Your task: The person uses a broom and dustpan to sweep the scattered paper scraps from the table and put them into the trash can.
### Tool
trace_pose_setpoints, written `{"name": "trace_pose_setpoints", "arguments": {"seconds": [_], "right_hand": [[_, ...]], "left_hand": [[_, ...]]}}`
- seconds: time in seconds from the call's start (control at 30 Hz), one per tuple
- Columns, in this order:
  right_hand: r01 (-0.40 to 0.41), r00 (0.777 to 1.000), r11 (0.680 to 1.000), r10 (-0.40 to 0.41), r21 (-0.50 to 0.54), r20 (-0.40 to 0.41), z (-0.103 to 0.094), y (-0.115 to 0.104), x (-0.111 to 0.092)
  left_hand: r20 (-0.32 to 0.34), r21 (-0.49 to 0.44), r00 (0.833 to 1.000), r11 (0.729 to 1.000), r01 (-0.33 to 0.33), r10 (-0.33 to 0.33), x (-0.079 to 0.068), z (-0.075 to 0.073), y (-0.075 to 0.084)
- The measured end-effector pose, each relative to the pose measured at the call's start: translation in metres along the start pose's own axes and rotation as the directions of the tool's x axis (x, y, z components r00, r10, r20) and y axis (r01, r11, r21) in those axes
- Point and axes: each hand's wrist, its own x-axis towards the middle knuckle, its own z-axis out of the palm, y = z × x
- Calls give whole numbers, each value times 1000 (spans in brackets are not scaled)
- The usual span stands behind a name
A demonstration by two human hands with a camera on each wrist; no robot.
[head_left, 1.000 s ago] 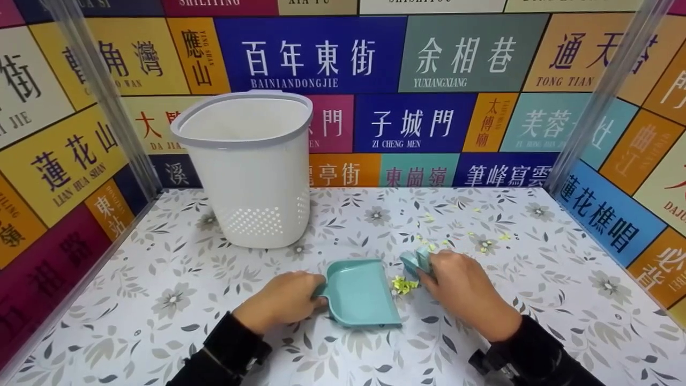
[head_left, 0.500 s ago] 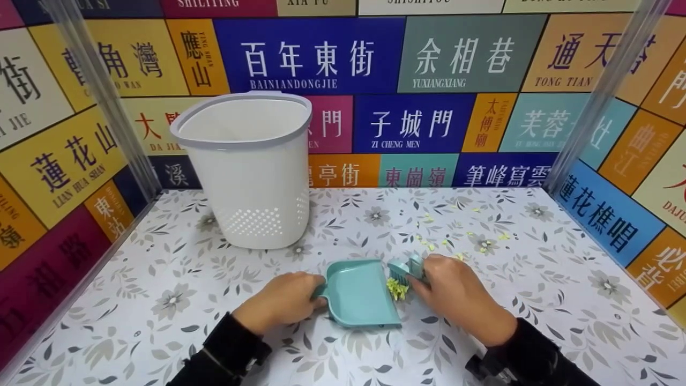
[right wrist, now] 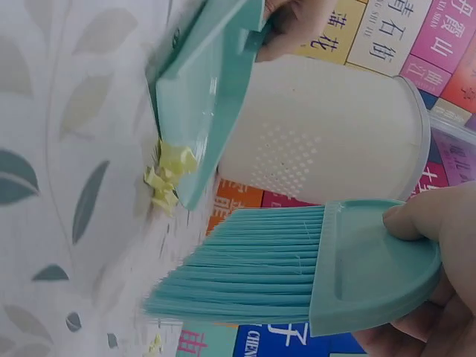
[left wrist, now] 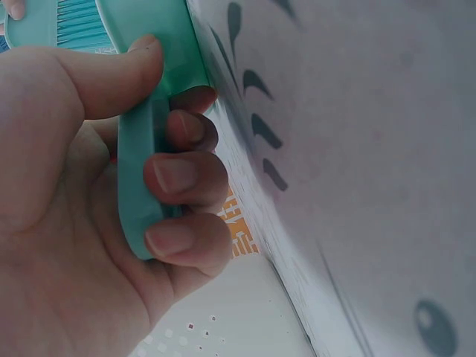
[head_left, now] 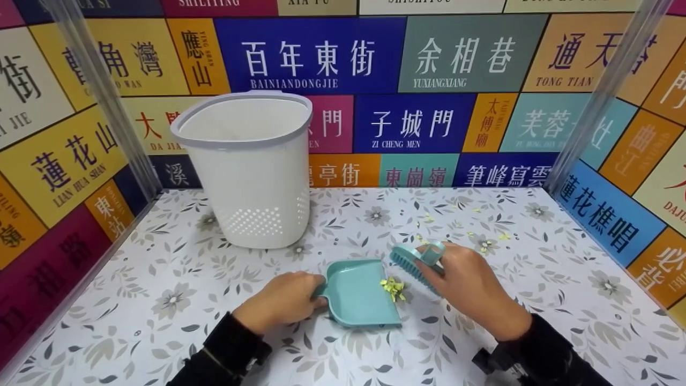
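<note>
The dustpan (head_left: pixel 356 295) and the body of the brush (right wrist: pixel 375 260) appeared to be smooth plastic with a soft sheen, the bristles (right wrist: pixel 260 268) fine plastic filaments. Towards the far left corner of the smooth, largely matt tabletop (head_left: pixel 134 343), the bin (head_left: pixel 252 182) showed satin-smooth plastic; the scraps (head_left: pixel 394 289) resembled thin matt paper. The cuffs (head_left: pixel 236 340) were matt cloth, the panels (head_left: pixel 375 32) beyond the tabletop's far edge smooth.

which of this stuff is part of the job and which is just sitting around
Part of the job:
dustpan, in the left hand
brush, in the right hand
yellow bits, piled at the dustpan's edge, others scattered

Just there:
bin, untouched, though perhaps for the bits
sign wall
</note>
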Motion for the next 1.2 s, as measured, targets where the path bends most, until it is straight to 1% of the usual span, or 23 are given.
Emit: {"name": "trace_pose_setpoints", "arguments": {"seconds": [0.2, 0.27, 0.37, 0.5, 0.57, 0.73, 0.87, 1.0, 1.2], "right_hand": [[-48, 999, 994, 50, -96, 17, -2, 8, 0], [-50, 998, 991, 53, -125, 22, 1, 10, -1], [-33, 999, 988, 39, -152, 36, 7, 12, -2], [0, 999, 989, 8, -145, 54, 14, 10, -4], [3, 998, 992, 5, -125, 61, 16, 7, -5], [-25, 996, 997, 32, -78, 83, 19, -2, -6], [-34, 994, 997, 41, -67, 100, 18, -8, -6], [-42, 993, 997, 49, -69, 104, 19, -12, -6], [-21, 996, 998, 26, -52, 83, 20, -16, -7]], "left_hand": [[-16, 8, 1000, 1000, -23, 23, 0, 0, 0], [-26, 15, 999, 999, -32, 32, -1, 1, 0], [-33, 19, 999, 999, -38, 39, -1, 1, 1], [-20, 15, 1000, 1000, -23, 23, -1, 0, 1], [-12, 16, 1000, 1000, -15, 15, 0, 0, 0], [-1, 16, 1000, 1000, -6, 6, 1, 0, 0], [0, 13, 1000, 1000, -6, 6, 1, 0, 0], [-3, 14, 1000, 1000, -6, 6, 0, 0, 0], [-11, 16, 1000, 1000, -10, 10, 0, 0, 0]]}}
